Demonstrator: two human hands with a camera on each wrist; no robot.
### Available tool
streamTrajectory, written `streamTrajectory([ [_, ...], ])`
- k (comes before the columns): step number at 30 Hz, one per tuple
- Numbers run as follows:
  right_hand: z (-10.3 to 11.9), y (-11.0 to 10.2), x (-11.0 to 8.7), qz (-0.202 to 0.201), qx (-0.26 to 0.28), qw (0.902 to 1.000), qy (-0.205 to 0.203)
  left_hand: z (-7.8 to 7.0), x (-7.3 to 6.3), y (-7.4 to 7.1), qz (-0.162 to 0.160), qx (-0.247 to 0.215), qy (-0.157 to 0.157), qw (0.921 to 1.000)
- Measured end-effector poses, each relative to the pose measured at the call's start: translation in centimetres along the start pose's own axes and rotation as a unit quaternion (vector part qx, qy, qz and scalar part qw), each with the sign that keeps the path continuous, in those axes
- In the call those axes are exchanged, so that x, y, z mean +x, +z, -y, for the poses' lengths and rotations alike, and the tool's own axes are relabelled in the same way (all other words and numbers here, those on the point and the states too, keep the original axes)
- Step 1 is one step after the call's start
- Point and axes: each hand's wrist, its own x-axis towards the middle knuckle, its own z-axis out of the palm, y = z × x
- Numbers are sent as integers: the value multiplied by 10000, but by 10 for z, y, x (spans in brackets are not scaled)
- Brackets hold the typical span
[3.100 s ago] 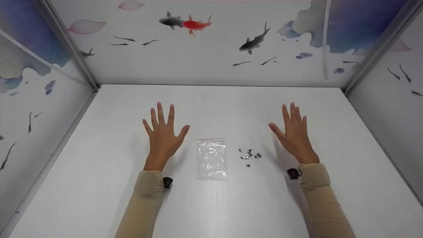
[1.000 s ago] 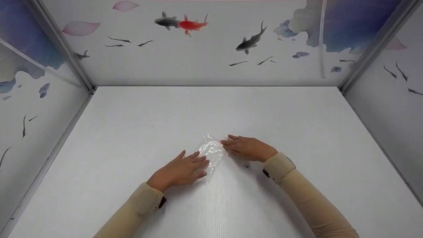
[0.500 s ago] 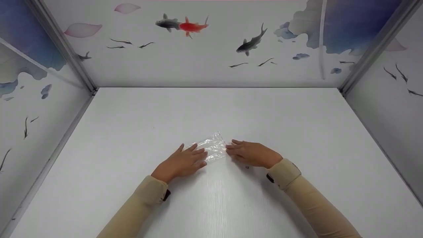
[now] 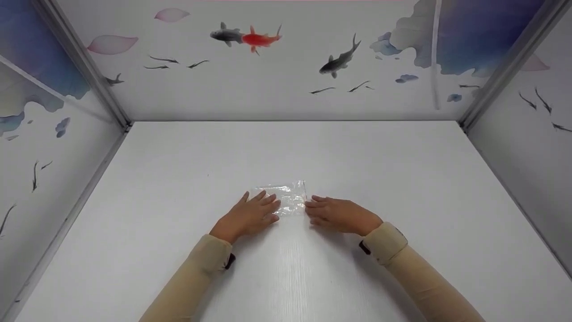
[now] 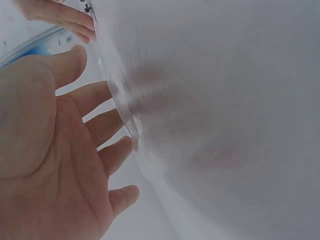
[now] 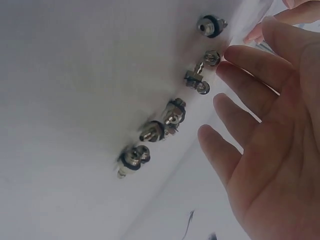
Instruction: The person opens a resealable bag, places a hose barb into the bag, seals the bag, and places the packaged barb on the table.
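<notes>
A clear plastic zip bag [image 4: 292, 197] lies flat on the table, long side left to right, its mouth edge facing right. My left hand [image 4: 248, 214] rests with spread fingers over its left part. In the left wrist view, fingertips touch the bag's clear film [image 5: 132, 125]. The right hand [image 4: 342, 214] reaches in from the other side, fingers extended, fingertips right at the bag's mouth edge. Below its palm, in the right wrist view, lie several small metal fittings [image 6: 152, 131] with dark rings, close to the fingertips. In the head view that hand hides them.
The white table [image 4: 286, 150] ends at a back panel [image 4: 286, 96] printed with fish. Side panels stand at left [image 4: 85, 134] and right [image 4: 514, 129], joined by grey metal corner posts. A black wrist strap [image 4: 364, 247] shows under the right cuff.
Both hands have come in from wide apart to the bag. The bag has turned clockwise about a quarter turn, from upright to lying sideways. The fittings have become hidden in the head view.
</notes>
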Motion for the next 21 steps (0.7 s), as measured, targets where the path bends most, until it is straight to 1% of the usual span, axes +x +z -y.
streamTrajectory([
  [6,4,1,-2,-47,27,10000,-12,-1,1,-1,-55,75,-63,9999],
  [10,4,0,-2,-55,40,9999,-151,-2,3,-2,-188,-43,-50,9998],
  [13,2,-1,0,-51,272,9995,-146,-3,6,-2,-324,-166,-32,9993],
  [15,0,-2,1,-114,504,9986,-86,-3,8,-1,-483,-218,-30,9986],
  [16,-1,-3,1,-172,621,9979,-43,-3,10,-1,-621,-271,-30,9977],
  [19,-5,-5,3,-415,880,9952,142,-4,14,-1,-1108,-330,-82,9933],
  [21,-7,-7,4,-617,1014,9925,295,-6,17,-1,-1460,-456,-175,9881],
])
